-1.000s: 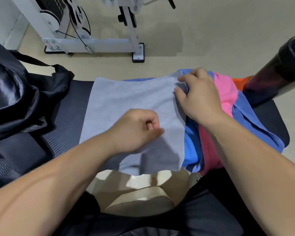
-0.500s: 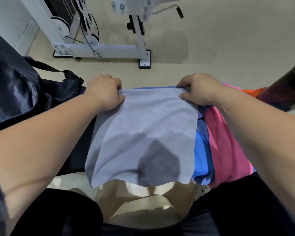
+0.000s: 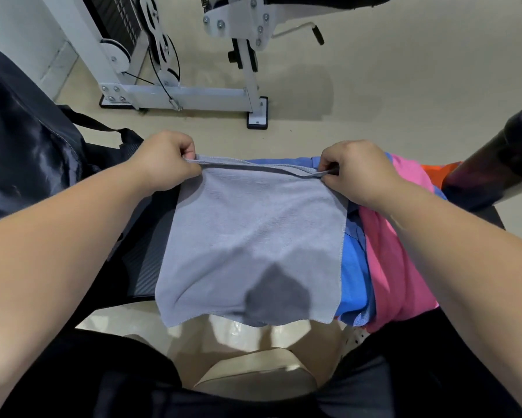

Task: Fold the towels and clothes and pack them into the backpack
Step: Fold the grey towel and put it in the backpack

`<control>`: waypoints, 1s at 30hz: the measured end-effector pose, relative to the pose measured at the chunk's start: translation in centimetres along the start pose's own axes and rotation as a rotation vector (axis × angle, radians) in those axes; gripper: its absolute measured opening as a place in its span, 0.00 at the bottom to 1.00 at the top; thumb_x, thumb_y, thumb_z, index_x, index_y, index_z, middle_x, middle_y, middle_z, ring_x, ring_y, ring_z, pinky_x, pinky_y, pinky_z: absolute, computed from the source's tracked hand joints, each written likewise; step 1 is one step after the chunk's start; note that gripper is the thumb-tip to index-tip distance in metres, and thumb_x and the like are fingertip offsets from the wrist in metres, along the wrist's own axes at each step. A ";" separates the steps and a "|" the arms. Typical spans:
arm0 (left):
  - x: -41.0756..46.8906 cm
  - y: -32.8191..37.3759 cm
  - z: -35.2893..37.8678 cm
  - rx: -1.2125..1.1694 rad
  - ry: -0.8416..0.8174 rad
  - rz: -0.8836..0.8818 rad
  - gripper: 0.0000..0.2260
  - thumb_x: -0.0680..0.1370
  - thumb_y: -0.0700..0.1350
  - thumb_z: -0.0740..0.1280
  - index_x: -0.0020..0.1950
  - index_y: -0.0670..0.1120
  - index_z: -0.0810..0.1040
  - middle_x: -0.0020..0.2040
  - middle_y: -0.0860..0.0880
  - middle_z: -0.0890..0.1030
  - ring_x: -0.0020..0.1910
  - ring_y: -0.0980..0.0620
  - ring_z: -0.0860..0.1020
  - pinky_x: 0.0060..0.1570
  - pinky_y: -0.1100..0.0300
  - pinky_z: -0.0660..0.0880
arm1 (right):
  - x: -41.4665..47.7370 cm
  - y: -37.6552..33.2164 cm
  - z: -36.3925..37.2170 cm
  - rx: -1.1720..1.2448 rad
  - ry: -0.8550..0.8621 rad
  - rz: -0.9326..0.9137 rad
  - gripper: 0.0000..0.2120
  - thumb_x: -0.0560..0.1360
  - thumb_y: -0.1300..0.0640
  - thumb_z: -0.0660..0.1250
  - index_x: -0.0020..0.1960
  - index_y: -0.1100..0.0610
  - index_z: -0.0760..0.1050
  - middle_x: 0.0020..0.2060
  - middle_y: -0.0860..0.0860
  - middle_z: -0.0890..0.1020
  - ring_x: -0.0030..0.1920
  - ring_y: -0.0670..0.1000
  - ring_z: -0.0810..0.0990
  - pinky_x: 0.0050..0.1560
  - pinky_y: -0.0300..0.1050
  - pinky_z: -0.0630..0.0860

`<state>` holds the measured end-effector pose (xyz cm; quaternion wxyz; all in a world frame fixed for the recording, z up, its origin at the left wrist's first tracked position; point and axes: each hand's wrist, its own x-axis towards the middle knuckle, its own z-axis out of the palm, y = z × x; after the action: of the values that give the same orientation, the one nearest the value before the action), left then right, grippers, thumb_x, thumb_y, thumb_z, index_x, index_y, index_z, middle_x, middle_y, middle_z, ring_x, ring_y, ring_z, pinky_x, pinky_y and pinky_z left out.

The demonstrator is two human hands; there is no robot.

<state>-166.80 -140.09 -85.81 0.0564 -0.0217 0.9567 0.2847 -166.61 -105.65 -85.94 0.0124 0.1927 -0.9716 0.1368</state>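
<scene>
Grey towel (image 3: 253,236), spread flat on the black mesh surface (image 3: 145,267) directly in front of you, its near edge hanging over the front of that surface. Your left hand (image 3: 163,161) pinches the far left corner and your right hand (image 3: 356,173) pinches the far right corner. The fingers (image 3: 187,149) of both hands are curled closed on the hem, which is raised slightly off the cloth below and sags between the two grips.

The towel's right edge overlaps a blue garment (image 3: 353,267), which lies beside and partly under it. A pink garment (image 3: 395,260) lies to the right of the blue one, touching it, and passes under your right forearm. A patch of orange cloth (image 3: 434,171) shows beyond the pink, next to a black cylinder (image 3: 501,158) at the right edge of the view.

The backpack (image 3: 27,152), dark and glossy, sits to your left beside the mesh surface, with a strap (image 3: 93,123) trailing toward your left hand; you cannot tell from this view whether its opening is unzipped. On the beige floor (image 3: 404,70) beyond stands the white metal frame (image 3: 187,92) of an exercise machine, well apart from the towel. A darker shadow falls on the near part of the towel
</scene>
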 end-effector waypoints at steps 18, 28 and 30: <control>-7.7 -0.2 -8.5 -0.207 -0.132 0.186 0.03 0.65 0.46 0.76 0.37 0.51 0.85 0.38 0.43 0.85 0.36 0.45 0.79 0.44 0.47 0.77 | -5.5 -1.4 -7.4 0.617 -0.093 0.166 0.05 0.67 0.52 0.80 0.40 0.50 0.86 0.36 0.50 0.87 0.39 0.52 0.82 0.48 0.48 0.79; -9.4 0.2 -13.9 -0.326 -0.593 0.234 0.14 0.60 0.51 0.80 0.30 0.44 0.81 0.34 0.40 0.79 0.32 0.48 0.73 0.32 0.63 0.70 | -5.8 -5.4 -14.3 0.645 -0.669 -0.035 0.01 0.69 0.61 0.77 0.40 0.59 0.86 0.39 0.60 0.86 0.42 0.54 0.82 0.47 0.44 0.79; -9.0 0.2 -13.2 -0.184 -0.454 0.188 0.15 0.60 0.54 0.81 0.32 0.45 0.81 0.30 0.44 0.79 0.29 0.51 0.72 0.32 0.62 0.68 | -4.9 -5.1 -13.3 0.534 -0.465 0.067 0.02 0.69 0.61 0.78 0.40 0.57 0.86 0.37 0.56 0.86 0.39 0.52 0.83 0.43 0.39 0.79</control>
<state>-159.16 -147.06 -73.70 0.2405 0.1269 0.8874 0.3723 -160.51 -104.79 -72.16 -0.2643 0.1830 -0.8842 0.3388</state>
